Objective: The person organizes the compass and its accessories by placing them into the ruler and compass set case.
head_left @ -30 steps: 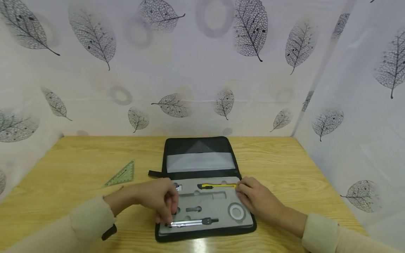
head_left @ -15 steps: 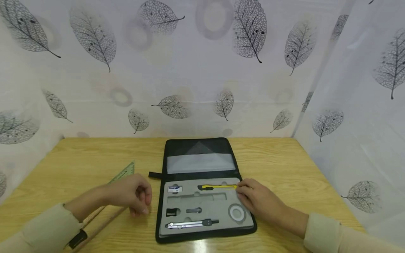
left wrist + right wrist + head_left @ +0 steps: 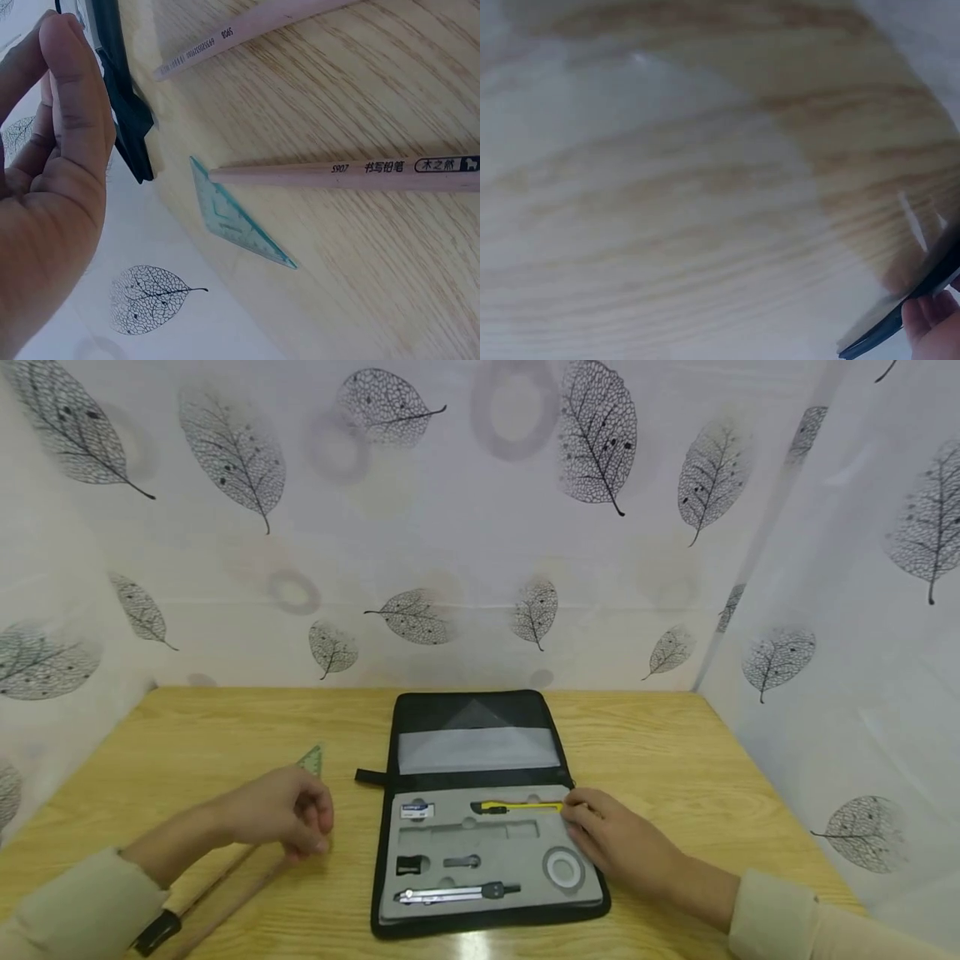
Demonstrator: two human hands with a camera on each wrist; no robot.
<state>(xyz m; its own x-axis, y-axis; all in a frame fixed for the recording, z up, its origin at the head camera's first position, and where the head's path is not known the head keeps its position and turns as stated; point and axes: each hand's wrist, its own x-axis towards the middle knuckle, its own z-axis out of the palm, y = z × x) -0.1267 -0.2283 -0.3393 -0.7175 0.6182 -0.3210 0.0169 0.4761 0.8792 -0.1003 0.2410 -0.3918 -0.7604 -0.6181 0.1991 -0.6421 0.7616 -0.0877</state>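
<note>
An unzipped black stationery case (image 3: 491, 927) lies flat with its lid back. Its grey foam tray (image 3: 510, 878) holds an eraser (image 3: 417, 811), a yellow utility knife (image 3: 521, 807), a black sharpener (image 3: 408, 865), a small grey metal part (image 3: 460, 862), a silver compass (image 3: 450, 894) and a white ring-shaped roll (image 3: 551, 870). My right hand (image 3: 626, 843) grips the case's right edge, beside the knife's end; the right wrist view shows fingertips (image 3: 922, 315) on the dark rim. Left of the case, my left hand (image 3: 281, 810) hovers, loosely curled, with nothing visible in it.
Under my left hand, a pencil (image 3: 390, 174) and a second pencil (image 3: 262, 34) lie on the wooden table (image 3: 645, 735). The first one's tip meets a green set square (image 3: 229, 217). A leaf-print curtain (image 3: 465, 543) encloses the back and sides.
My left hand has lifted away from the sharpener's corner of the case and moved left over the pencils. The sharpener now shows in its slot. My right hand stays at the case's edge.
</note>
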